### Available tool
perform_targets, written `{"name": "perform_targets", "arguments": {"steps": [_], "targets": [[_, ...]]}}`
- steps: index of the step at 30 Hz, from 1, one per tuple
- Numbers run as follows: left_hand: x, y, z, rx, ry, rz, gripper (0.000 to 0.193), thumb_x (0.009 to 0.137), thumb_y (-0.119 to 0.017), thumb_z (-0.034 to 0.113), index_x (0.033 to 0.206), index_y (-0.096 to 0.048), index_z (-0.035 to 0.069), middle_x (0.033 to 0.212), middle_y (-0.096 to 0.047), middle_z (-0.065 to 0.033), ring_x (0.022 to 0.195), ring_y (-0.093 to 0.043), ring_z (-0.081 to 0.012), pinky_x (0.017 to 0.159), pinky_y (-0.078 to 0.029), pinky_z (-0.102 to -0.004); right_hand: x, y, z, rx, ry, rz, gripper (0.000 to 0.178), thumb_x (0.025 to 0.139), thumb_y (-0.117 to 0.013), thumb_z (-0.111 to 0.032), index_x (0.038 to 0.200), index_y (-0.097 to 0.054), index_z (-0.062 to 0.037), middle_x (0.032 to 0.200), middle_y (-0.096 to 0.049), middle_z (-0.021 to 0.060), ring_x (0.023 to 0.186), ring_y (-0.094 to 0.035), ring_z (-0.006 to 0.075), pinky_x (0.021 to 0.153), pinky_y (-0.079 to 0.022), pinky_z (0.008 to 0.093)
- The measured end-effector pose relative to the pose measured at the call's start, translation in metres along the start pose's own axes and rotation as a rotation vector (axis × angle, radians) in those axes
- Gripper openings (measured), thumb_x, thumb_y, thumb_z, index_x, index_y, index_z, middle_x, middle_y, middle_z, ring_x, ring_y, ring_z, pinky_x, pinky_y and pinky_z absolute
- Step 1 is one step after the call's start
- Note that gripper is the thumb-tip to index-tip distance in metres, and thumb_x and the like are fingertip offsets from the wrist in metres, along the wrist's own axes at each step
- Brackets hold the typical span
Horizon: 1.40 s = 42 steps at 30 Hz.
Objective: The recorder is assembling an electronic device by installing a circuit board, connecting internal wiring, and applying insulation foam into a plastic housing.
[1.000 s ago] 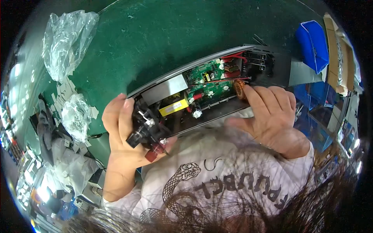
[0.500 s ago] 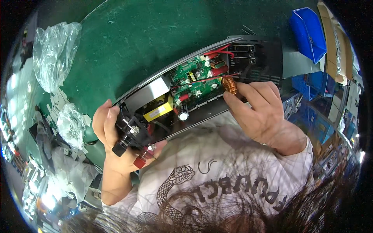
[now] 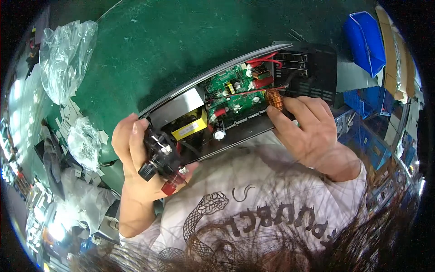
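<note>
Since a second ago, the thumb of the right hand (image 3: 311,132) has come up; that grip pinches the copper coil (image 3: 274,99) inside the electronics chassis (image 3: 238,138). The left hand (image 3: 133,158) clasps the chassis's left end. Thin wires (image 3: 247,93) cross inside; a blue bin (image 3: 364,43) sits beyond the right end.

You are working in what appears to be an electronics workshop or assembly room, as shown by the open metal case (image 3: 247,139) before you, its green circuit board (image 3: 247,100), copper coil (image 3: 274,100) and red wires (image 3: 263,58) exposed. Your green tabletop (image 3: 136,50) is scratched, with a clear plastic bag (image 3: 68,59) and small pale scraps (image 3: 66,119) to your left, and a blue bin (image 3: 366,45) beside cardboard (image 3: 392,54) to your right. Further out, both sides are crowded with small items (image 3: 31,224) too blurred to identify.
</note>
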<state>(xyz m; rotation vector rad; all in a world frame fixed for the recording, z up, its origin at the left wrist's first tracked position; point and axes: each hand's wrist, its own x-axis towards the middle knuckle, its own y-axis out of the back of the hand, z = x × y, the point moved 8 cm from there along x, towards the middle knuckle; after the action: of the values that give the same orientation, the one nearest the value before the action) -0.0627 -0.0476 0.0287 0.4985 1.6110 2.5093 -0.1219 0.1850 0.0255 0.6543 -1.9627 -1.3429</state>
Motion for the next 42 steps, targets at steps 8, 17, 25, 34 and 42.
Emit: {"name": "perform_targets", "arguments": {"steps": [8,17,25,34,42], "targets": [[0.004,0.000,0.001,0.010,-0.040,-0.047,0.110,0.065,-0.083,0.051,0.144,-0.035,-0.011,0.130,-0.045,-0.0273,0.119,-0.048,-0.0422,0.099,-0.043,-0.0540,0.003,-0.008,0.001,-0.034,0.004,-0.215,0.038,0.074,-0.067,-0.017,0.111,-0.069,-0.0084,0.099,-0.065,0.0096,0.087,-0.063,0.0247,0.075,-0.053,0.0355],[0.008,-0.001,0.006,0.035,-0.098,-0.068,0.108,0.069,-0.080,0.051,0.145,-0.034,-0.010,0.130,-0.046,-0.0261,0.120,-0.049,-0.0445,0.097,-0.043,-0.0552,0.005,-0.005,-0.003,-0.069,0.052,-0.180,0.038,0.069,-0.064,-0.017,0.104,-0.069,-0.0049,0.090,-0.062,0.0089,0.076,-0.062,0.0207,0.061,-0.050,0.0302],[0.007,0.000,0.005,0.036,-0.069,-0.063,0.109,0.068,-0.080,0.052,0.146,-0.033,-0.009,0.130,-0.046,-0.0246,0.118,-0.050,-0.0439,0.097,-0.043,-0.0562,0.007,-0.006,-0.003,-0.070,0.047,-0.184,0.033,0.069,-0.064,-0.018,0.100,-0.069,-0.0056,0.088,-0.063,0.0085,0.074,-0.061,0.0201,0.059,-0.048,0.0307],[-0.002,-0.003,-0.007,-0.028,-0.063,-0.045,0.111,0.066,-0.083,0.049,0.148,-0.032,-0.007,0.132,-0.044,-0.0233,0.117,-0.051,-0.0443,0.096,-0.044,-0.0555,0.009,-0.005,-0.005,-0.102,0.046,-0.122,0.024,0.071,-0.066,-0.016,0.094,-0.068,-0.0078,0.083,-0.063,0.0065,0.071,-0.059,0.0188,0.061,-0.044,0.0317],[-0.001,-0.002,-0.006,-0.034,-0.043,-0.057,0.110,0.066,-0.083,0.050,0.147,-0.034,-0.006,0.132,-0.044,-0.0227,0.116,-0.052,-0.0442,0.095,-0.045,-0.0559,0.009,-0.006,-0.002,-0.071,0.033,-0.166,0.024,0.074,-0.067,-0.014,0.097,-0.066,-0.0075,0.080,-0.060,0.0051,0.071,-0.059,0.0193,0.062,-0.046,0.0327]]}}
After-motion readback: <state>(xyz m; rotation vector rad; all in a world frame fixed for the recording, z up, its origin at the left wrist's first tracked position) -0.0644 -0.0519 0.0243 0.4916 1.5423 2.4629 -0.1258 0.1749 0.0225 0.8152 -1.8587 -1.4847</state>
